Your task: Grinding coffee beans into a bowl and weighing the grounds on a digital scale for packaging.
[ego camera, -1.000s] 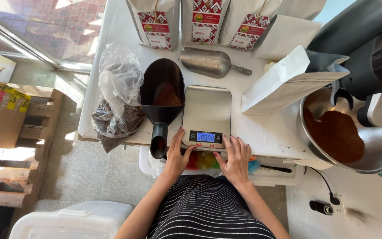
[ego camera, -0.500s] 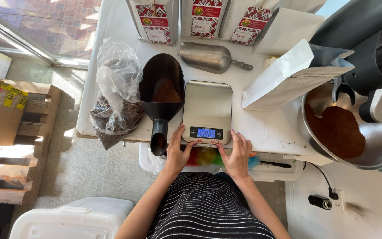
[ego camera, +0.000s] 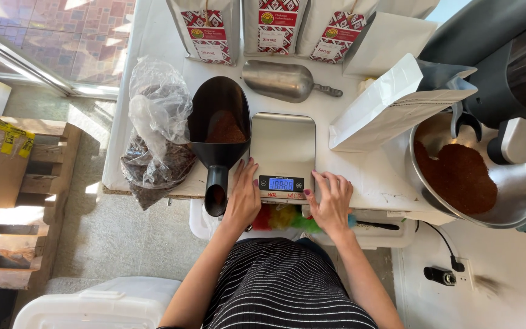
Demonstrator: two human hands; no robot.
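Left hand (ego camera: 243,196) lies flat, fingers extended, holding nothing, against the left edge of the flat steel digital kitchen scale (ego camera: 283,153). Right hand (ego camera: 331,200) rests likewise open at its right front corner. The scale sits between both hands, beside the black plastic scoop (ego camera: 218,130).

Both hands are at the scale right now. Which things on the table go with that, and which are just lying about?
In hand:
left hand and right hand flanking the digital scale
black scoop with brown grounds, beside the left hand

Lying about:
metal scoop
clear plastic bag
white bag on its side
steel bowl of grounds
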